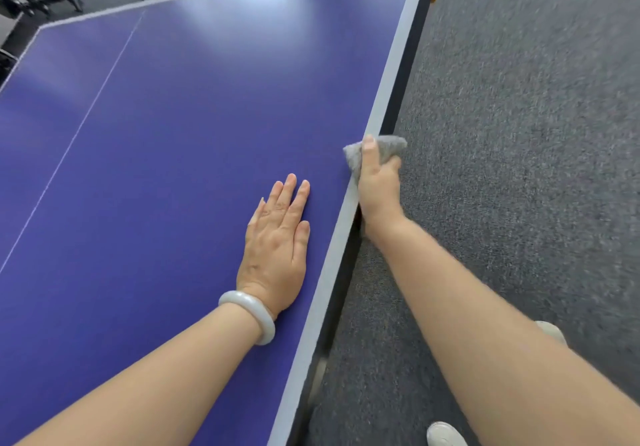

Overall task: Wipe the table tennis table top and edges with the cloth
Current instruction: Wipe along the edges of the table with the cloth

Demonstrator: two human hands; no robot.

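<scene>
Two bare hands are at the right edge of the blue table (156,126). The left hand (277,248) lies flat on the top, near that edge, palm down. Its fingers are straight and close together, and they point away from the person. It holds nothing. A pale round bracelet (250,317) sits on the left wrist.

The right hand (378,187) is right at the edge, a little farther along than the left hand. It grips a grey cloth (393,147). The thumb lies on top, on the pale strip (394,64) that runs along the edge, and the other fingers curl round the cloth at the side. The cloth is bunched up and sits over the edge, part on the top and part sticking out past the side. The right arm is stretched out over the grey carpet (519,133).

A thin white line (79,130) runs along the table top, well apart from both hands. A light shoe (445,434) stands on the carpet beside the table.
</scene>
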